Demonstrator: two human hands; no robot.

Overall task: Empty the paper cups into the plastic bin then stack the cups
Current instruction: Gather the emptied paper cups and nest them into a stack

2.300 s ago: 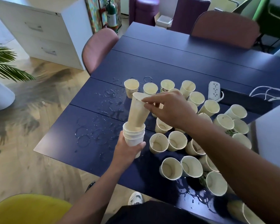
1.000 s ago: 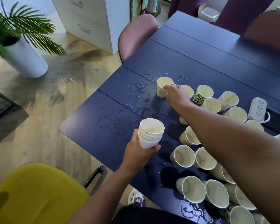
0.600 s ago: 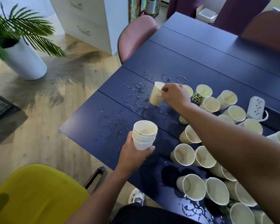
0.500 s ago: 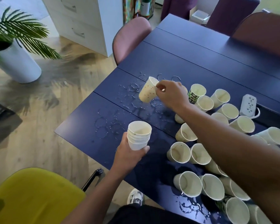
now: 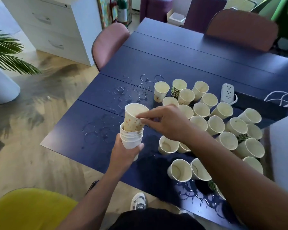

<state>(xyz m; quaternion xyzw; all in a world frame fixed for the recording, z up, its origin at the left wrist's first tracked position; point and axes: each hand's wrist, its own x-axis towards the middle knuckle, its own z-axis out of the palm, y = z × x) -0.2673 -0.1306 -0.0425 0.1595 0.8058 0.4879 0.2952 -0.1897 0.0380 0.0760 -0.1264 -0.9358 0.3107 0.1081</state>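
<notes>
Left hand (image 5: pixel 123 152) grips cup stack (image 5: pixel 131 137); right hand (image 5: pixel 166 123) pinches spotted paper cup (image 5: pixel 132 117) rim, base nested partway in stack.

Cream cup (image 5: pixel 133 118) speckled orange, white stack (image 5: pixel 131 138), navy table (image 5: pixel 173 52), yellow chair (image 5: pixel 28 208).

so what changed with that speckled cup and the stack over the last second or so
The right hand pinched the speckled cup by its rim, lifted it off the table from the group's far-left corner, and carried it toward the person; its base now sits in the stack, not pushed home. The left hand kept gripping the stack; the other cups stayed put.
</notes>
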